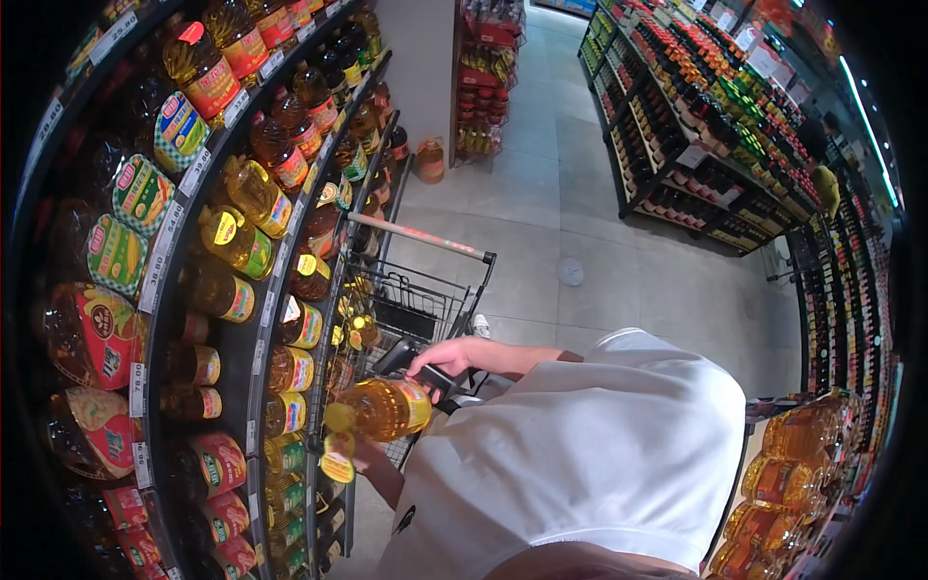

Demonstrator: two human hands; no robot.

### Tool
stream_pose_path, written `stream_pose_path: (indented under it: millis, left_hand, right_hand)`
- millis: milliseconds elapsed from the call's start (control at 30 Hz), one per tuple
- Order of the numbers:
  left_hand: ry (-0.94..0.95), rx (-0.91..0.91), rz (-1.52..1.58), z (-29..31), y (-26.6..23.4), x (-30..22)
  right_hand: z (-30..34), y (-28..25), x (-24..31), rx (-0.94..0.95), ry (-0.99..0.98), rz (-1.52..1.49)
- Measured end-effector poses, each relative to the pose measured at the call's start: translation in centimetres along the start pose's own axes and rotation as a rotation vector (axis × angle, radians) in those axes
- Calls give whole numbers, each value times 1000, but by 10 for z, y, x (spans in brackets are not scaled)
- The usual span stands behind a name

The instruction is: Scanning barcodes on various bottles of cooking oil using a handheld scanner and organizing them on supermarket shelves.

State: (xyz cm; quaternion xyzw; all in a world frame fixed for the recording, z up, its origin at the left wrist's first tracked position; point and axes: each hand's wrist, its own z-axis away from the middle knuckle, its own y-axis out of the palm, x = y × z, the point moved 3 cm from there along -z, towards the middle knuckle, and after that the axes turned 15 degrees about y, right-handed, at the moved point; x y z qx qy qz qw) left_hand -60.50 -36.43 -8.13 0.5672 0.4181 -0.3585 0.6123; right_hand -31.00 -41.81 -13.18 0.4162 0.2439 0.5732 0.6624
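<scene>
A clear bottle of golden oil [389,410] lies tilted in front of my body, its yellow cap toward the shelves and its labelled base toward me. A round yellow tag [338,458] hangs by its neck. My left hand [368,458] grips it at the neck end, though the fingers are mostly hidden. Just beyond the bottle, my right hand [447,356] is closed around a black handheld object [394,357] whose kind I cannot make out. A wire shopping cart [437,293] stands directly beyond my hands, against the shelves.
Tall shelves of oil bottles [253,222] with price strips run along the left. Further off stand a bottle rack [677,145], a hanging-goods display [486,82] and a lone bottle [430,159] on the tiled floor [541,227]. More oil bottles [778,483] are stacked at the lower right.
</scene>
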Motion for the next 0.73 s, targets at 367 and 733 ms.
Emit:
stream_pose_path:
  millis: [367, 733]
  left_hand:
    - [18, 398, -537, 53, -5, -12]
    - [481, 237, -204, 47, 62, -72]
  right_hand:
    - [-9, 22, -31, 77, 37, -147]
    - [21, 84, -23, 261, -195, -50]
